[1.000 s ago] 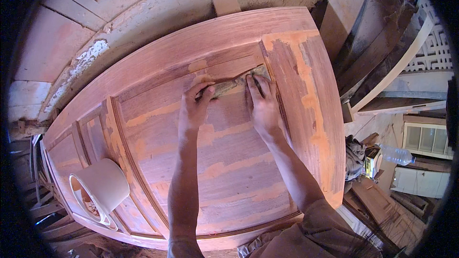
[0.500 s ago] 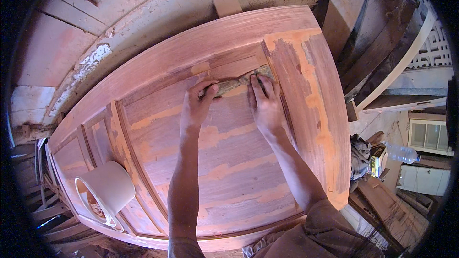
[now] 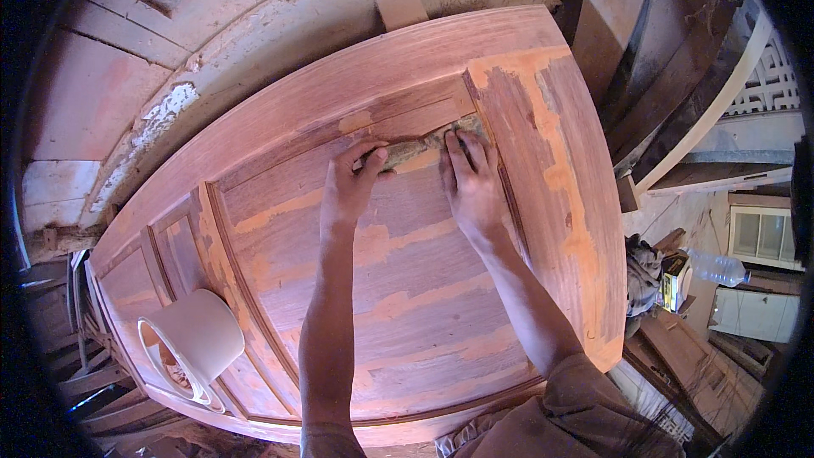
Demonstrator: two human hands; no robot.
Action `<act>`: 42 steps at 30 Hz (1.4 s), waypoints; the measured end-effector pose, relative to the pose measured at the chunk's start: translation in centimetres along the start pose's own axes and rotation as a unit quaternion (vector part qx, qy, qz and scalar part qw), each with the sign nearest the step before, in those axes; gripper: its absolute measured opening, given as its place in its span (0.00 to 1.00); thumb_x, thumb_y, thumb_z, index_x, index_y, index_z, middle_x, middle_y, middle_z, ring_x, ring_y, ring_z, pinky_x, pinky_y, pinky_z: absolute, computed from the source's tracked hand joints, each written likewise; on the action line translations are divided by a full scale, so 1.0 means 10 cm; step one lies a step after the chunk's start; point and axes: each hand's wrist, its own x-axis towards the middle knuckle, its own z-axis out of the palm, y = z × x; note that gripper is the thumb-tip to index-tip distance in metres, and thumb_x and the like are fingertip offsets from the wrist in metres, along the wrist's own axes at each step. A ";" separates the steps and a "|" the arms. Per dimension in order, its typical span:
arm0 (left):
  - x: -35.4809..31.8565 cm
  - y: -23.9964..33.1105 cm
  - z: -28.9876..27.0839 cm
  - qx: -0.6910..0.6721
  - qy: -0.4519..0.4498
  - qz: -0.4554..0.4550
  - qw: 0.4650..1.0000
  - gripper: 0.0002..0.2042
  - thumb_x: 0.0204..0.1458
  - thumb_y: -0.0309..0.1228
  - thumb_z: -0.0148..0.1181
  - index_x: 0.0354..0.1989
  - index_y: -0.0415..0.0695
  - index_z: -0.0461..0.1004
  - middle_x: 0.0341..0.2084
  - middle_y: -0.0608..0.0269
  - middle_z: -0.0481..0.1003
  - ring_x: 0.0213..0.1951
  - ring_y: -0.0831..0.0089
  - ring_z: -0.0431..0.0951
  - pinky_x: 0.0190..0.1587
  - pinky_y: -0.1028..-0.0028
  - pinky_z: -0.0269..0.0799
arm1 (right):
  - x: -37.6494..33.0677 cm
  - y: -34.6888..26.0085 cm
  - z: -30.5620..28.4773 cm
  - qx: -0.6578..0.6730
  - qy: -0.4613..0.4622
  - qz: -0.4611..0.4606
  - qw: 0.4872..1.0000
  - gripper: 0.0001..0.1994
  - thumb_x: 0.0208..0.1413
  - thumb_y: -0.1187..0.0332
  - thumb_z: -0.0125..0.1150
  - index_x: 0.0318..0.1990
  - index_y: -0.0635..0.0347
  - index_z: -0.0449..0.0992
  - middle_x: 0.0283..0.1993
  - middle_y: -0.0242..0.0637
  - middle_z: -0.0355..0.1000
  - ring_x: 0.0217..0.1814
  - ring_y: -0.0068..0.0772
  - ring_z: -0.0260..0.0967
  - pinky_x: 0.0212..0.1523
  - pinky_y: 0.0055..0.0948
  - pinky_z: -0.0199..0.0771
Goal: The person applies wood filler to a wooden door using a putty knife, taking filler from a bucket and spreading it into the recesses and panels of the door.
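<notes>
Panel (image 3: 407,267) red-brown, orange-streaked; bucket (image 3: 208,331) off-white; strip (image 3: 414,153) I'm gripping seems mottled grey-green, partly hidden.

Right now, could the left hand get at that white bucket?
Probably yes: nothing visible blocks the left hand from the white bucket, which lies on the panelled wood to its left, though the hand seems to grip a greenish strip.

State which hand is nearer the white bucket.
Left. The left hand is forward and to the right of the white bucket; the right hand is farther right.
</notes>
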 end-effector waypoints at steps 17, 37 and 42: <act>0.03 -0.02 -0.01 0.048 0.000 0.002 0.999 0.16 0.60 0.32 0.60 0.47 0.29 0.76 0.34 0.55 0.78 0.34 0.70 0.82 0.36 0.76 0.80 | 0.00 0.01 -0.02 0.000 -0.005 0.004 1.000 0.17 0.54 0.74 0.62 0.52 0.69 0.76 0.51 0.50 0.71 0.54 0.53 0.68 0.54 0.44 0.72; 0.08 0.03 -0.04 0.039 -0.041 -0.021 0.998 0.12 0.59 0.30 0.60 0.45 0.31 0.78 0.36 0.58 0.77 0.36 0.74 0.79 0.38 0.76 0.84 | 0.02 -0.04 -0.08 -0.007 0.000 0.028 1.000 0.16 0.54 0.75 0.60 0.50 0.71 0.75 0.50 0.50 0.71 0.54 0.54 0.67 0.56 0.46 0.70; 0.11 0.03 -0.07 0.028 -0.054 0.002 0.998 0.12 0.59 0.30 0.61 0.44 0.31 0.78 0.35 0.59 0.77 0.35 0.74 0.79 0.36 0.75 0.85 | 0.03 -0.05 -0.05 0.012 0.016 0.023 1.000 0.15 0.54 0.75 0.59 0.49 0.72 0.75 0.50 0.50 0.71 0.54 0.54 0.67 0.55 0.46 0.70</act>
